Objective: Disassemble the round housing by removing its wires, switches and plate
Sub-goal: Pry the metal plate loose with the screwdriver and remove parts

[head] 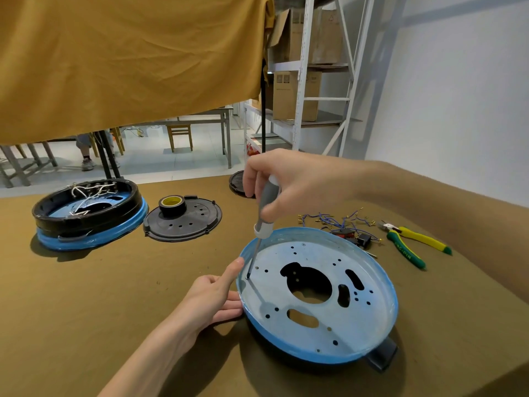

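Note:
A round blue-rimmed housing lies in front of me with a pale metal plate full of holes inside it. My right hand grips a grey-handled screwdriver held upright, its tip down at the plate's left edge close to the rim. My left hand rests against the housing's left rim, fingers straight, index finger up along the edge. A pile of blue wires and small red and black switches lies behind the housing.
A second housing with white wires stands at the far left. Beside it lies a black perforated cover with a roll of tape on it. Yellow-green pliers lie at the right. Another black disc sits at the table's back edge.

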A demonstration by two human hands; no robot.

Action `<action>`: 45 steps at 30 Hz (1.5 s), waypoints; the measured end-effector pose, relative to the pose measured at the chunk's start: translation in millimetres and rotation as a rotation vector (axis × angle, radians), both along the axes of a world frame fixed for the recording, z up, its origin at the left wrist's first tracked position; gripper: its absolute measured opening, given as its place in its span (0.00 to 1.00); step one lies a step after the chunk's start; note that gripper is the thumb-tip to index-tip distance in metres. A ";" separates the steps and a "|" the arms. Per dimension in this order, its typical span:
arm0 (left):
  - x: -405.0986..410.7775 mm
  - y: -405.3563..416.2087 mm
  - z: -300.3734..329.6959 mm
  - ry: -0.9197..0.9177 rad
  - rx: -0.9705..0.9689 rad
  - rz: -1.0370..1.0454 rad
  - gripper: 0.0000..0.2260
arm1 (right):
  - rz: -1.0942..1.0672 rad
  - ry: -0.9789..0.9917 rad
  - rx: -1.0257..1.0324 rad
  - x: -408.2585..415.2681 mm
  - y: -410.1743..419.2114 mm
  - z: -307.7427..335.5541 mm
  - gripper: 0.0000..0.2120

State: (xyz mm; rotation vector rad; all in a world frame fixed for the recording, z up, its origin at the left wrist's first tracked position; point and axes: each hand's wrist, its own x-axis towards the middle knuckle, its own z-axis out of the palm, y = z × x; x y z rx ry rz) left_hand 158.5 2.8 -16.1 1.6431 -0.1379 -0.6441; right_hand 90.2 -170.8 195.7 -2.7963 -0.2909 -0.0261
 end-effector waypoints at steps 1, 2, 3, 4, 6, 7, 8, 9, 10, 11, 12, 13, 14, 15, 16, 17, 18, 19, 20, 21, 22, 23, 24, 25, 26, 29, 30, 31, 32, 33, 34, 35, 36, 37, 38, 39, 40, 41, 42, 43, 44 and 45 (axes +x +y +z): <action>0.3 0.0 -0.6 -0.004 0.000 0.006 0.41 | -0.007 -0.035 0.000 -1.6 1.3 -2.1 0.13; 0.4 0.0 -1.4 -0.009 0.001 0.013 0.41 | -0.030 -0.107 -0.045 -2.3 2.4 -6.2 0.13; 0.2 -0.1 -1.9 -0.016 0.002 0.018 0.41 | -0.071 -0.206 -0.148 -2.2 3.0 -10.9 0.15; 0.0 -0.2 -2.1 -0.024 0.002 0.020 0.41 | -0.119 -0.301 -0.273 -1.2 2.5 -14.8 0.18; -0.7 -0.5 -2.1 -0.034 -0.001 0.013 0.41 | -0.180 -0.366 -0.412 0.8 1.2 -18.2 0.22; -0.8 -0.5 -1.8 -0.035 -0.003 0.007 0.42 | -0.170 -0.329 -0.382 1.4 -0.1 -17.0 0.20; -0.9 -0.4 -1.7 -0.036 -0.001 0.004 0.42 | -0.131 -0.272 -0.286 0.1 -1.7 -13.7 0.15; -0.9 -0.8 -1.7 -0.040 0.002 0.006 0.42 | -0.084 -0.204 -0.184 -2.2 -2.7 -9.9 0.11; -1.2 -1.2 -2.0 -0.044 0.005 0.010 0.42 | -0.035 -0.145 -0.121 -4.6 -3.2 -6.4 0.10; -1.6 -1.6 -2.3 -0.048 0.008 0.016 0.41 | 0.003 -0.095 -0.090 -7.2 -4.1 -4.2 0.12; -1.7 -1.8 -2.8 -0.050 0.011 0.024 0.41 | 0.025 -0.069 -0.073 -8.6 -4.9 -4.3 0.15; -1.7 -2.0 -3.2 -0.053 0.011 0.031 0.41 | 0.025 -0.084 -0.067 -9.1 -4.2 -5.8 0.15; -1.7 -2.1 -3.6 -0.054 0.008 0.033 0.41 | 0.003 -0.118 -0.083 -9.7 -2.8 -7.6 0.14; -1.4 -2.1 -4.1 -0.054 0.006 0.033 0.41 | -0.042 -0.166 -0.134 -9.4 -1.2 -9.8 0.15; -0.9 -1.8 -4.8 -0.055 0.004 0.031 0.42 | -0.094 -0.230 -0.223 -8.1 0.0 -12.2 0.19; -0.2 -1.7 -5.2 -0.055 0.002 0.028 0.42 | -0.129 -0.290 -0.329 -6.2 0.6 -14.9 0.22; 0.0 -1.7 -5.4 -0.051 -0.002 0.026 0.41 | -0.129 -0.333 -0.403 -4.1 1.6 -17.2 0.22; 0.3 -1.8 -5.2 -0.047 -0.005 0.027 0.40 | -0.110 -0.334 -0.406 -2.4 2.2 -17.2 0.19; 0.9 -1.5 -5.2 -0.045 -0.008 0.027 0.39 | -0.070 -0.292 -0.322 -2.4 2.4 -14.3 0.14; 1.6 -1.5 -5.5 -0.044 -0.010 0.025 0.39 | -0.019 -0.220 -0.200 -3.2 2.5 -10.4 0.09; 2.0 -1.6 -5.8 -0.043 -0.011 0.020 0.39 | 0.029 -0.140 -0.099 -3.6 2.6 -6.5 0.09; 1.8 -1.8 -5.9 -0.042 -0.012 0.015 0.38 | 0.067 -0.079 -0.041 -4.1 2.5 -3.6 0.11; 1.6 -1.6 -6.0 -0.044 -0.012 0.012 0.37 | 0.086 -0.056 -0.028 -4.6 3.9 -2.8 0.13; 1.5 -1.6 -6.0 -0.049 -0.012 0.010 0.35 | 0.078 -0.070 -0.060 -3.9 6.7 -4.7 0.14; 1.0 -1.5 -5.8 -0.054 -0.013 0.009 0.33 | 0.048 -0.129 -0.136 -3.3 10.0 -8.5 0.16; -0.2 -1.3 -4.6 -0.058 -0.007 0.007 0.33 | -0.094 -0.374 -0.446 2.4 17.9 -15.6 0.21; -0.3 -1.4 -4.7 -0.058 -0.002 0.006 0.34 | -0.093 -0.367 -0.450 4.1 19.2 -14.2 0.20; -0.1 -1.7 -4.8 -0.057 0.001 0.009 0.35 | -0.068 -0.303 -0.367 5.4 18.7 -10.2 0.16; 0.1 -1.8 -5.0 -0.057 0.005 0.016 0.36 | -0.029 -0.201 -0.250 5.0 18.3 -4.8 0.11; 0.1 -2.1 -4.8 -0.056 0.009 0.024 0.35 | 0.006 -0.099 -0.159 4.2 17.7 0.9 0.10; 0.1 -2.3 -4.6 -0.056 0.012 0.030 0.35 | 0.037 -0.015 -0.102 2.2 17.4 6.1 0.12; -0.1 -2.6 -4.2 -0.057 0.014 0.032 0.36 | 0.058 0.032 -0.074 0.1 17.4 9.0 0.14; -0.4 -2.5 -3.8 -0.060 0.016 0.030 0.37 | 0.059 0.023 -0.078 -1.0 18.7 8.4 0.15; -0.5 -2.5 -3.4 -0.061 0.018 0.025 0.38 | 0.038 -0.027 -0.122 -1.7 20.1 5.2 0.14; -0.9 -2.4 -3.2 -0.061 0.018 0.019 0.39 | -0.011 -0.105 -0.207 -1.4 21.1 1.0 0.15; -1.2 -2.2 -3.0 -0.062 0.017 0.016 0.40 | -0.073 -0.195 -0.317 -0.1 21.5 -2.6 0.18; -1.6 -1.8 -2.8 -0.065 0.016 0.016 0.40 | -0.122 -0.265 -0.408 0.9 22.4 -4.8 0.20; -1.8 -1.4 -2.5 -0.070 0.017 0.020 0.39 | -0.134 -0.302 -0.456 2.8 22.4 -6.2 0.20; -1.9 -1.4 -2.1 -0.073 0.019 0.022 0.38 | -0.115 -0.285 -0.438 4.8 22.1 -5.2 0.18; -1.8 -1.7 -1.9 -0.075 0.021 0.025 0.36 | -0.075 -0.222 -0.352 5.8 21.5 -2.3 0.14; -1.6 -2.1 -2.1 -0.075 0.025 0.027 0.34 | -0.034 -0.139 -0.245 5.2 21.2 2.0 0.10; -1.2 -2.8 -2.7 -0.074 0.029 0.030 0.33 | -0.005 -0.062 -0.160 4.3 21.0 6.0 0.10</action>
